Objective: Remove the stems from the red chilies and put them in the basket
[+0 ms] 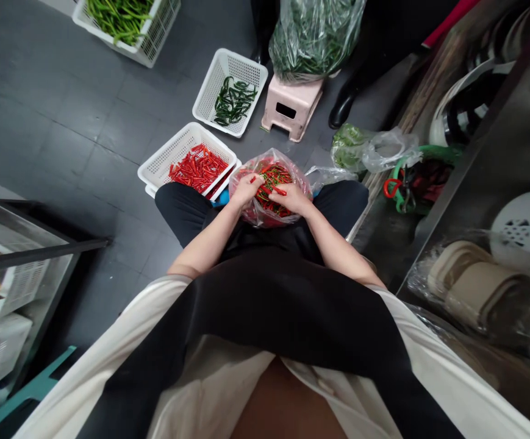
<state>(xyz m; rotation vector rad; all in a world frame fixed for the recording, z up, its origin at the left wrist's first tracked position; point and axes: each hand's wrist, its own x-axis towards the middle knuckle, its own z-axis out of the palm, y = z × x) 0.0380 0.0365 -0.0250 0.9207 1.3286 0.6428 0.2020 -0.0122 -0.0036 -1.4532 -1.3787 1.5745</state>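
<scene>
The white basket (160, 163) of red chilies (199, 169) lies at ten o'clock, seemingly for easy reach from the plastic bag (260, 216), set mouth-up between the knees (344, 198) probably for steadiness, where the left hand (245, 191), at nine o'clock, and right hand (293, 199), at three, each have fingers pinching a red chili (280, 191).
</scene>
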